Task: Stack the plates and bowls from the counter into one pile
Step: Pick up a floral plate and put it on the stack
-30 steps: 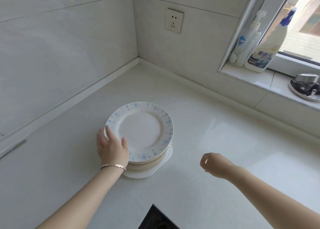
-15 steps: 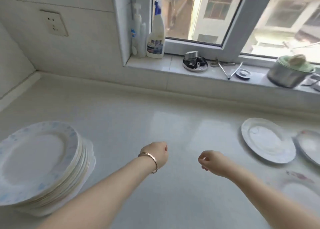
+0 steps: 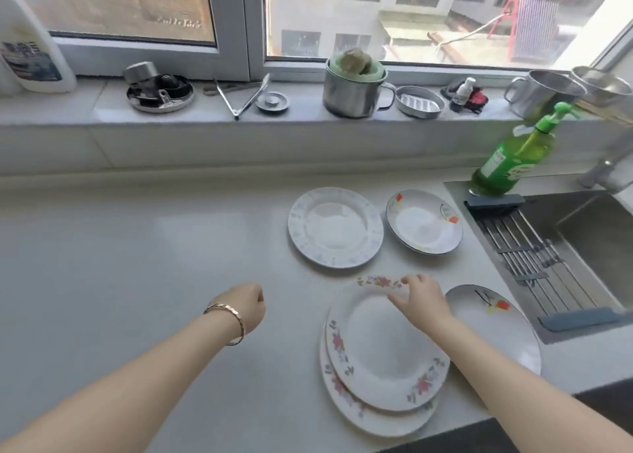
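Two pink-flowered plates lie stacked near the counter's front edge; the upper plate sits askew on the lower one. My right hand pinches the upper plate's far rim, which is slightly raised. My left hand hovers over bare counter to the left, fingers loosely curled and holding nothing. A blue-patterned plate and a deep plate with orange flowers lie farther back. A white plate with a red flower lies right of my right wrist. The big pile is out of view.
A steel sink with a drain rack sits at the right, a green soap bottle at its back corner. The window sill holds a steel mug, tongs, a soap dish and cups.
My view has swung right, away from the pile to the loose plates. My left hand has left the pile, and my right hand has reached forward and taken the upper flowered plate's rim.
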`<state>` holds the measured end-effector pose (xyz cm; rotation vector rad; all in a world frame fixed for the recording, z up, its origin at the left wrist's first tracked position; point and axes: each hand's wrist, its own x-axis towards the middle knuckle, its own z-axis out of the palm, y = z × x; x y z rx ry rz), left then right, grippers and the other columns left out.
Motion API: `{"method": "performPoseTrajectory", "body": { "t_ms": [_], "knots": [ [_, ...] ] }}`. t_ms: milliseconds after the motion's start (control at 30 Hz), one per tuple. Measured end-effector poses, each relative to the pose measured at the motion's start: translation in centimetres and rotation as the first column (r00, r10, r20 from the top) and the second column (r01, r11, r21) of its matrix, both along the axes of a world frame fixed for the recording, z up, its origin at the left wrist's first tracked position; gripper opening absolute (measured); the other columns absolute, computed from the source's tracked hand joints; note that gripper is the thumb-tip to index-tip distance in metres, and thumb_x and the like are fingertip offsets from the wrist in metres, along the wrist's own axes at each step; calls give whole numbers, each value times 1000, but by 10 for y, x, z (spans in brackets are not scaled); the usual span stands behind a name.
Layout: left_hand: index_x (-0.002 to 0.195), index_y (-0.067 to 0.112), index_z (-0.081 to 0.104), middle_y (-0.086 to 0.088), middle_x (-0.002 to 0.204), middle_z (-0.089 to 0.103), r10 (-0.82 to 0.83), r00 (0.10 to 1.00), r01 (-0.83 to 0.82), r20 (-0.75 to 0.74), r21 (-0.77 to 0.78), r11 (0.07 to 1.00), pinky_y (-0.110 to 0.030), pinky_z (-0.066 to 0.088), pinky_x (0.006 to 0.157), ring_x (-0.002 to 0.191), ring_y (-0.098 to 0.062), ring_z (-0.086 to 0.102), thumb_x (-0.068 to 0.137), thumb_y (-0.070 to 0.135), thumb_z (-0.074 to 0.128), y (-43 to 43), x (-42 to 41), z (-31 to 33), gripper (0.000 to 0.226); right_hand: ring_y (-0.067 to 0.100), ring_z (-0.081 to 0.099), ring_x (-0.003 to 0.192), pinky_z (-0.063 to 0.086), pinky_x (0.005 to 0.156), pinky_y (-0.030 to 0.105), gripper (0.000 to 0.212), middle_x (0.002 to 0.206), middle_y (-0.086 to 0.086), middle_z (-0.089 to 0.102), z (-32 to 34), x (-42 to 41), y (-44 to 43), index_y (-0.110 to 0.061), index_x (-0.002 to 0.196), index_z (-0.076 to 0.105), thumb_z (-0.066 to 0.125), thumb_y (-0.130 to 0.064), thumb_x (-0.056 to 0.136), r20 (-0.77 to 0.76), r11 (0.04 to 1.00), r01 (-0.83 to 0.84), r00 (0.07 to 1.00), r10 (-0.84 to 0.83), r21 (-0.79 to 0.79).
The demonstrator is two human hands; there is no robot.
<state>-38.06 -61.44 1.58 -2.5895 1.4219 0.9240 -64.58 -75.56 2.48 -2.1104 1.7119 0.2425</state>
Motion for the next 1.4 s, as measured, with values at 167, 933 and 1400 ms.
{"method": "performPoseTrajectory", "body": {
  "t_ms": [167,933,1400],
  "knots": [
    [106,15,60,-4,113,65,50,999,-50,4,36,998,-30,48,87,102,-25,60,92,18,37,-4,-13,-6,27,26,42,123,39,97,34,51,127,9,49,-24,-25,-25,-11,121,49,60,-45,84,-40,1000,25,999,-25,1],
    [70,20,54,4,70,64,425,892,-427,-155,22,904,-33,53,80,90,-28,69,88,11,45,58,6,-15,22,22,52,78,35,62,29,28,76,-2,54,-1,-14,-54,-20,70,44,64,-34,84,317,983,-51,948,-7,175],
    [68,14,55,-5,71,66,755,638,-769,-152,-164,617,-28,47,75,70,-24,62,89,9,47,185,92,32,23,4,59,43,47,43,12,24,50,-8,66,99,144,17,-8,76,70,57,-22,91,794,911,-215,585,-168,351]
  ]
}}
